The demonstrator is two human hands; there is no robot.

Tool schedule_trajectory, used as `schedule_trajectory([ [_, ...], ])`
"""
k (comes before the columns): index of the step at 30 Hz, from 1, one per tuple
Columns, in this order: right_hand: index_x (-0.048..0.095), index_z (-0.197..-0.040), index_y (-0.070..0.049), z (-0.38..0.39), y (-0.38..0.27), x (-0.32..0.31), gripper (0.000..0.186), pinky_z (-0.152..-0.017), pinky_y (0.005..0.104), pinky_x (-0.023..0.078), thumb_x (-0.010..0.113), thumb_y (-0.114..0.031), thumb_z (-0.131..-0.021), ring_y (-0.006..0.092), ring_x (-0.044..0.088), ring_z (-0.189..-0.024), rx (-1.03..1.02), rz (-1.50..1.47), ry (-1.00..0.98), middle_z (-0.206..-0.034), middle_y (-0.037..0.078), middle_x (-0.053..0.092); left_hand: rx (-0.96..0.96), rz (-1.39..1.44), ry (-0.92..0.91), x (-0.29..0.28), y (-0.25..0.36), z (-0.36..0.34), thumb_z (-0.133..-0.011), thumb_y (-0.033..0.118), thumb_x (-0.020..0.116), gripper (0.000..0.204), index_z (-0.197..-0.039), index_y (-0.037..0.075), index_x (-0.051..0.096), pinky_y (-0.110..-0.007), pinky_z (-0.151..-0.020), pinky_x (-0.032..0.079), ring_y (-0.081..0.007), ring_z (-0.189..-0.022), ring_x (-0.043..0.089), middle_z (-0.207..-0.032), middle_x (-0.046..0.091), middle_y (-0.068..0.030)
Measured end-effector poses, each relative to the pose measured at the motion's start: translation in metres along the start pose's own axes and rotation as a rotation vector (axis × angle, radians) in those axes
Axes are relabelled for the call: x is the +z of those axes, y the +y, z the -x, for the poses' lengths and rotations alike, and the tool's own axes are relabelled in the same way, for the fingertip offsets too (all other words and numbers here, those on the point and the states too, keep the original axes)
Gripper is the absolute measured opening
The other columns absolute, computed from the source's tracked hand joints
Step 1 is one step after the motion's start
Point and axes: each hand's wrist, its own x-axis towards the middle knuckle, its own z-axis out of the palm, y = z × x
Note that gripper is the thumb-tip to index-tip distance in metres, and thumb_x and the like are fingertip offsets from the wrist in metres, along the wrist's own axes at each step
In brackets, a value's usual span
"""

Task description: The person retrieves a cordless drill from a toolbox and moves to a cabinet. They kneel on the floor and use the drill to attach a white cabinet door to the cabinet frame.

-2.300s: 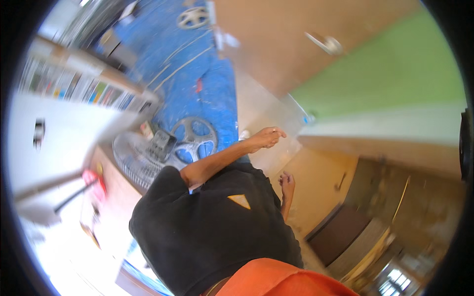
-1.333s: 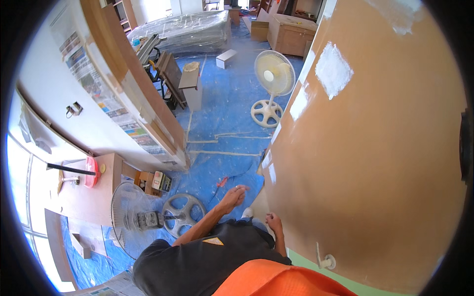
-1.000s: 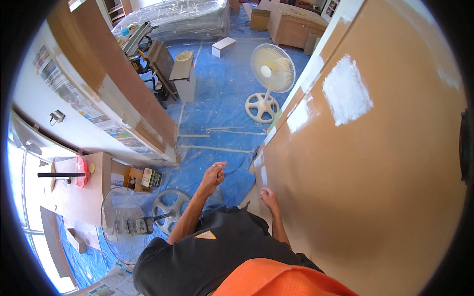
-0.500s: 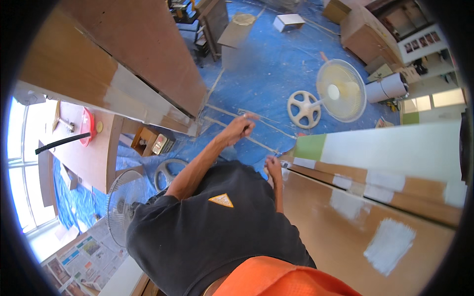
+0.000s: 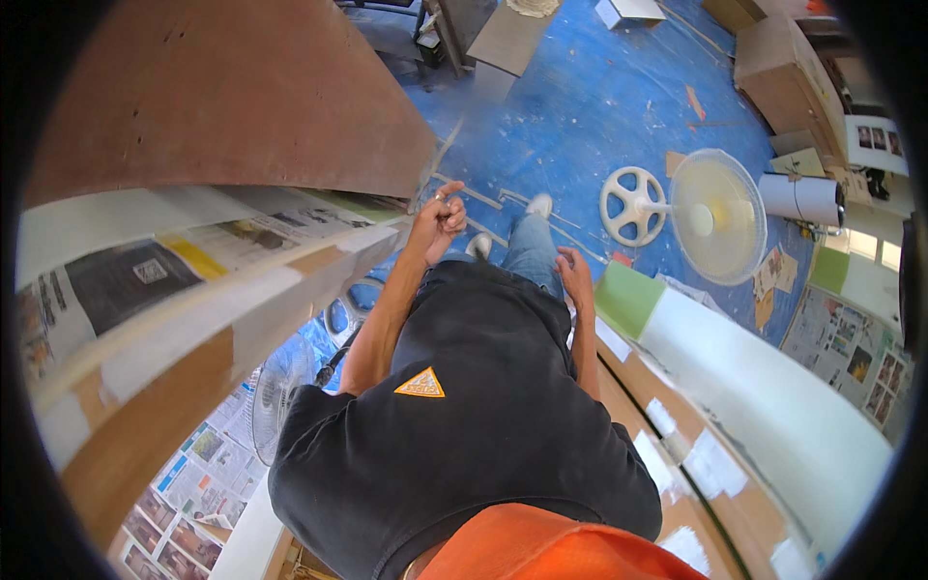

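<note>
My left hand (image 5: 440, 222) is raised beside the doorway's left jamb (image 5: 261, 304), its fingers loosely bent and apart, with nothing visible in them. My right hand (image 5: 572, 269) hangs lower, near the green-and-white edge (image 5: 623, 295) on the right, fingers slightly curled and apart, holding nothing I can see. Below them my jeans and white shoes (image 5: 539, 205) stand on blue plastic sheeting (image 5: 512, 126) marked with tape. A white pedestal fan (image 5: 710, 215) stands ahead to the right; another fan (image 5: 271, 396), with a wire cage, is partly hidden at the lower left.
A brown wooden panel (image 5: 222, 97) rises at the left, beside newspaper-covered trim (image 5: 145, 275). Ahead are leaning boards (image 5: 507, 43), a white box (image 5: 628, 12), a wooden cabinet (image 5: 788, 77) and a paper roll (image 5: 793, 193). Brown patched boarding (image 5: 628, 377) lines the right.
I have walked forward into the doorway: the left jamb and panel are now beside me, and the fan ahead appears further right. My left hand has risen in the picture; both hands remain empty.
</note>
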Motion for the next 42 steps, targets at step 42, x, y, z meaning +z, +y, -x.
schedule_trajectory([
  [42,0.059,-0.116,0.002,-0.544,-0.221,0.0,0.03,-0.071,0.0317,0.052,0.058,-0.014,-0.091,0.0192,0.065,-0.076,-0.091,0.239,-0.506,-0.099,0.014,0.067,0.199,-0.086,0.238,0.098,0.262,-0.363,-0.103,0.02,0.04,0.025,-0.122,0.005,0.047,-0.019,-0.047,0.025,-0.0034,-0.054,0.03,-0.068,0.035,0.0076],
])
